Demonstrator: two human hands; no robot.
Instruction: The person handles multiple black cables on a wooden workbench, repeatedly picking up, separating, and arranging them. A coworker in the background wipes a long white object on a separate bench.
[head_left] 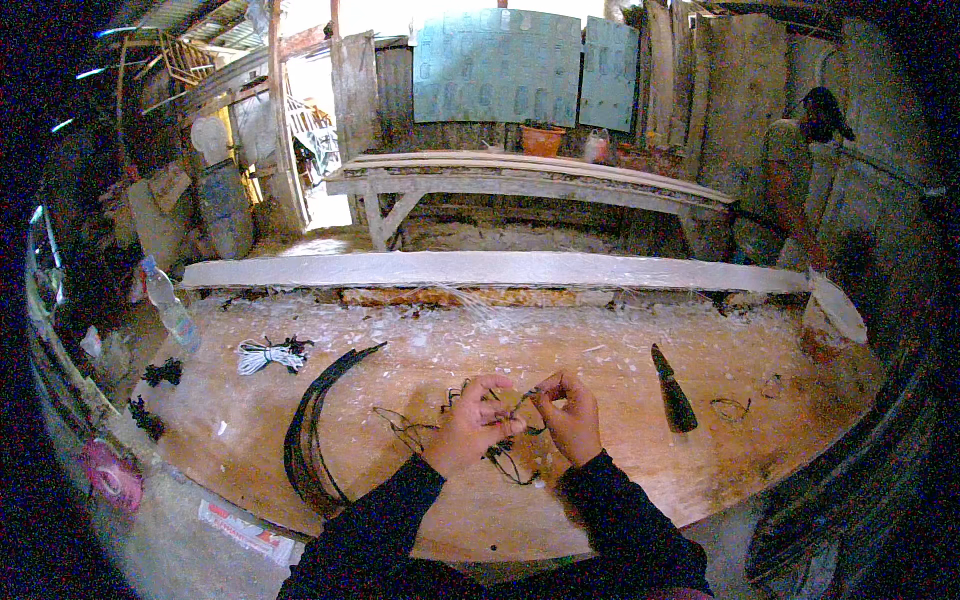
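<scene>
Over the middle of the wooden tabletop (600,500), my two hands work close together on a thin dark cord (519,404). My left hand (468,428) pinches one part of it between thumb and fingers. The other part is in the closed fingertips of my right hand (572,418). Thin loops of loose dark cord (403,430) lie beside and beneath my hands. Left of them rest long, curved black strips (308,432). A tied bundle of white cord (265,357) with black bits sits farther left. To the right lies a dark, pointed, blade-shaped object (675,390).
Small black bundles (163,372) and a clear plastic bottle (168,305) are along the left side. A long white ledge (500,268) borders the far edge. Behind it stands a bench (540,172) with an orange pot (542,140). Another person (800,160) is at the right.
</scene>
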